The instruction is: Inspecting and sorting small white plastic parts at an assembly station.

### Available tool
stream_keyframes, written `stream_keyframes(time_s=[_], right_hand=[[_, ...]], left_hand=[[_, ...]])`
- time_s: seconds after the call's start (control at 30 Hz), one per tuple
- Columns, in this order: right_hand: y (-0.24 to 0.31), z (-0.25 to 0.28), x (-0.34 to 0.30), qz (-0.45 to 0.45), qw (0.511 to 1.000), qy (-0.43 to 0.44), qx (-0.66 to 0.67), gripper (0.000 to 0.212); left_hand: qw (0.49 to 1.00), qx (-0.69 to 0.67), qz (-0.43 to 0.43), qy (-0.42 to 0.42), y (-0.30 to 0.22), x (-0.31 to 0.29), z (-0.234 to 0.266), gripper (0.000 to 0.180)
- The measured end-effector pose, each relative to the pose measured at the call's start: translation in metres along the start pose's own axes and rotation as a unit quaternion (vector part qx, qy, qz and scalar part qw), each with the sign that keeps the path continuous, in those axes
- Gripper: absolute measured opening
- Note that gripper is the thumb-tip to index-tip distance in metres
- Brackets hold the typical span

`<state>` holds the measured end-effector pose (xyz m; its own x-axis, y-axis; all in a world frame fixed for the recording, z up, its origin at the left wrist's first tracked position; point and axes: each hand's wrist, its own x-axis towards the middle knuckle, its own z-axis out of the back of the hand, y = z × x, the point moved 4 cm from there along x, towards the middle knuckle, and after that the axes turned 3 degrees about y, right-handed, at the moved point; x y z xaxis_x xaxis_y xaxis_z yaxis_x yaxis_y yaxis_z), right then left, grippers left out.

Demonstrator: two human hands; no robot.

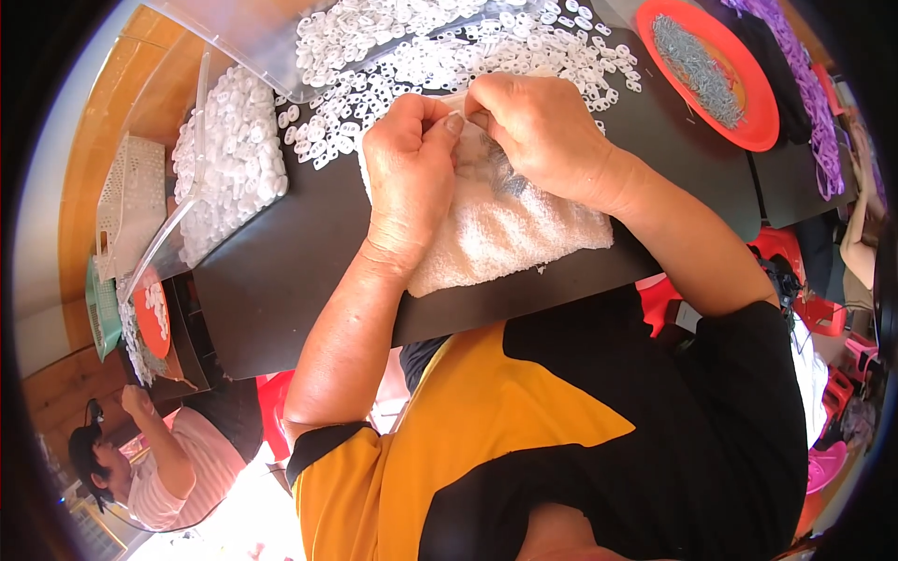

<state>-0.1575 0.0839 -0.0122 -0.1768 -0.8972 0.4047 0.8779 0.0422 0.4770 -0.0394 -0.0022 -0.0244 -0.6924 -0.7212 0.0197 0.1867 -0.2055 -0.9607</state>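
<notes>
My left hand (412, 173) and my right hand (547, 136) come together over a folded cream towel (510, 243) on the dark table. Both are closed, thumbs and fingertips pinched close to each other. What sits between the fingertips is too small and too covered to name. Under my right hand, a small heap of thin grey metal pins (510, 178) shows on the towel, partly hidden. Just beyond my hands, many small white plastic pieces with holes (458, 58) lie spread over the table.
A clear plastic bin (204, 122) with white pieces (234, 154) stands at the left. On the far right, an orange-red plate (762, 117) holds grey metal pins (697, 70). Purple fabric (809, 103) hangs beside it. Another person (178, 458) works at the lower left.
</notes>
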Motion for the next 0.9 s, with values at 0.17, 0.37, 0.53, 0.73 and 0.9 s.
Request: stream_keyframes(time_s=[0.17, 0.37, 0.53, 0.73, 0.9], right_hand=[[0.000, -0.001, -0.001, 0.011, 1.000, -0.004, -0.008, 0.010], [-0.001, -0.008, -0.003, 0.011, 0.999, -0.013, -0.034, 0.013], [0.000, -0.007, -0.003, 0.004, 0.999, -0.022, -0.031, 0.013], [0.003, -0.009, -0.002, 0.019, 0.999, -0.036, -0.019, 0.012], [-0.004, -0.005, 0.002, 0.011, 1.000, 0.013, 0.023, 0.008]], left_hand=[[1.000, 0.020, 0.010, 0.007, -0.001, -0.002, 0.000, 0.005], [1.000, 0.018, -0.014, -0.016, 0.007, 0.000, -0.003, 0.008], [0.998, 0.042, -0.028, -0.026, 0.005, 0.000, -0.005, 0.006], [0.998, 0.029, -0.046, -0.036, 0.007, 0.001, -0.003, 0.006], [0.998, 0.019, -0.048, -0.039, 0.007, 0.001, -0.005, 0.006]])
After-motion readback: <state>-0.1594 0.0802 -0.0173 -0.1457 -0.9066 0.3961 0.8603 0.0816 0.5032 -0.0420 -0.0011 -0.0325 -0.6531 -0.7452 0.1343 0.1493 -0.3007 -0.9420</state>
